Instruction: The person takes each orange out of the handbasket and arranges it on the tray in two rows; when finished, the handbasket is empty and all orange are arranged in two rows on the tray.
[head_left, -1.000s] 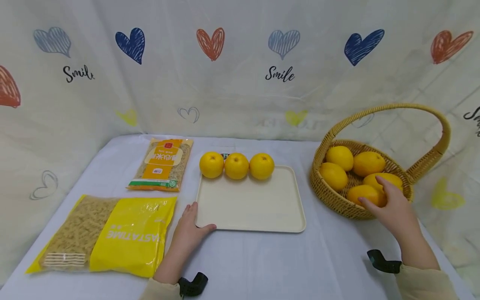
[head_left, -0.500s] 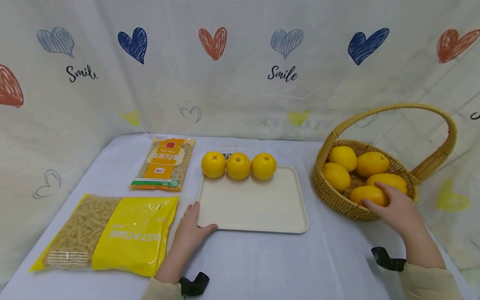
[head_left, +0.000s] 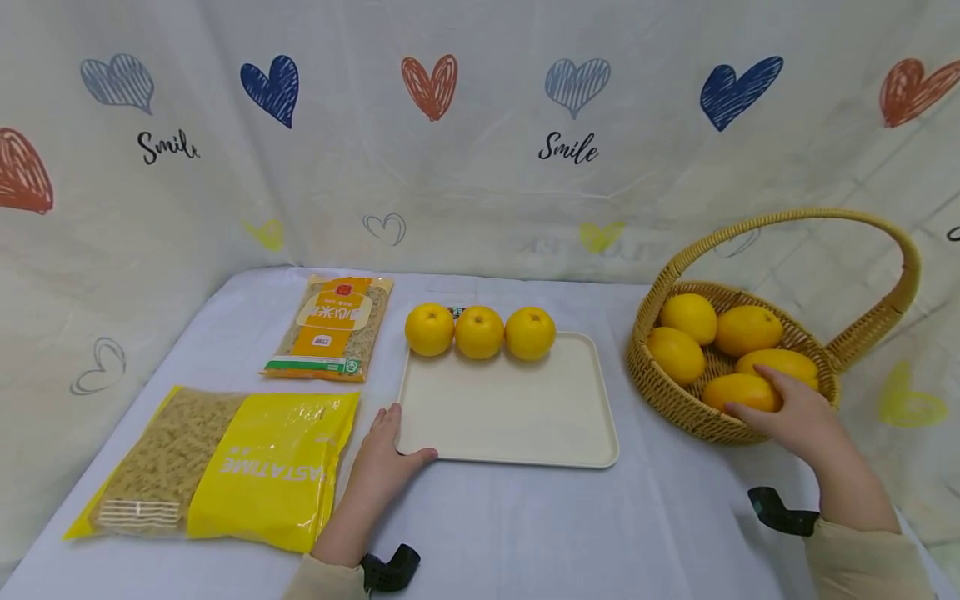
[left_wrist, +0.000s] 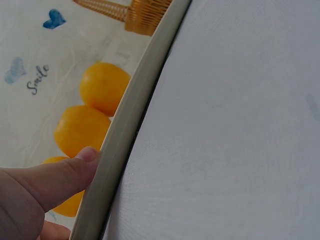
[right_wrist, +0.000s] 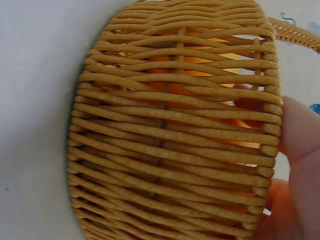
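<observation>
Have the right hand (head_left: pixel 798 415) in the wicker basket (head_left: pixel 678 407), gripping the front mango (head_left: pixel 738 390) between thumb and fingers. Have the left hand (head_left: pixel 381 462) resting at the near left corner of the cream tray (head_left: pixel 510 412), with fingers loose and straight. Seeing three yellow oranges (head_left: pixel 480 332) lined up along its far edge, plus a pasta bag (head_left: pixel 258 467) off left.
</observation>
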